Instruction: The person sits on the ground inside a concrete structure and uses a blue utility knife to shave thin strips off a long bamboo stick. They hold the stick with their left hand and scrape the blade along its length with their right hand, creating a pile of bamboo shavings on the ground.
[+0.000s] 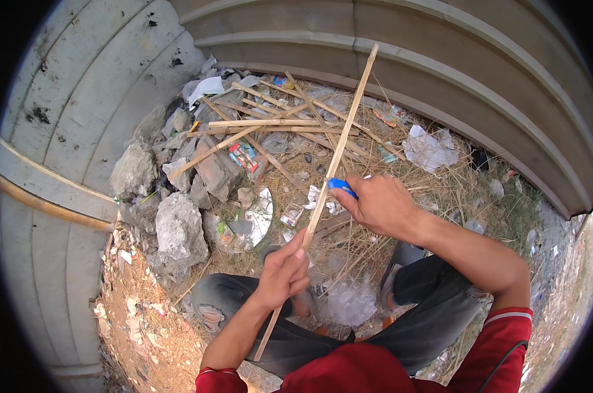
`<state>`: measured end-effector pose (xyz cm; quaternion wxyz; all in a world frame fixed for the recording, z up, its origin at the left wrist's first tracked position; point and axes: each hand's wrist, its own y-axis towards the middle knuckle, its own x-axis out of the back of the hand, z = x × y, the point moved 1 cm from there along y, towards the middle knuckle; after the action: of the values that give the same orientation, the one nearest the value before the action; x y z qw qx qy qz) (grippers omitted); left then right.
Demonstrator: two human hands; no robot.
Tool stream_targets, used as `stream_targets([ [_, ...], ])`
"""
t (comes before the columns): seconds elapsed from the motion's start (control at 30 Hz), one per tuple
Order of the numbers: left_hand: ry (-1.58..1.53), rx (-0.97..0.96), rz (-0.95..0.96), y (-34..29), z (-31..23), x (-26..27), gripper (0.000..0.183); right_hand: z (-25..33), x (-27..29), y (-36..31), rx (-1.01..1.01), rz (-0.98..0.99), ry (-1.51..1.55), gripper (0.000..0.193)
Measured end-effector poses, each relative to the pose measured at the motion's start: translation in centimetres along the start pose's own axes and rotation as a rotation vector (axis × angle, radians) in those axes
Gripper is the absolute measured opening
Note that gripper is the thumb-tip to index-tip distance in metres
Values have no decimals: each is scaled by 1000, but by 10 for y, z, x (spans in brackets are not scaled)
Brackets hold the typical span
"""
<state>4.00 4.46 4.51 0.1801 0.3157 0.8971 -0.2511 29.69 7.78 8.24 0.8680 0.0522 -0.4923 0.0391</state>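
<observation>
one long wooden strip point(351, 112), slanted over the left leg point(228, 288), is gripped by the curled left hand point(285, 272); against it a blue tool point(344, 188) is clasped in the right hand point(383, 204). shaving seems unfinished; whether piled strips point(270, 122) are done cannot be told. ahead, room is bounded by metal sheeting point(440, 56).

The left hand point(283, 274) curls close in — the right hand point(386, 204) curls farther out.

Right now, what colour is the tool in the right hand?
Blue; the tool shows best in the head view.
</observation>
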Motion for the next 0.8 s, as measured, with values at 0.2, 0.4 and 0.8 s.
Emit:
stream_targets([
  [0.2, 75, 44, 70, -9, 13, -3, 51, -110, 35, 48, -304, -296, -71, 59],
  [0.4, 107, -29, 120, -9, 14, -2, 52, -143, 78, 33, -310, -536, 62, 61],
  [0.8, -73, -20, 60, -3, -3, -8, 53, 9, 11, -18, 122, 55, 24, 46],
])
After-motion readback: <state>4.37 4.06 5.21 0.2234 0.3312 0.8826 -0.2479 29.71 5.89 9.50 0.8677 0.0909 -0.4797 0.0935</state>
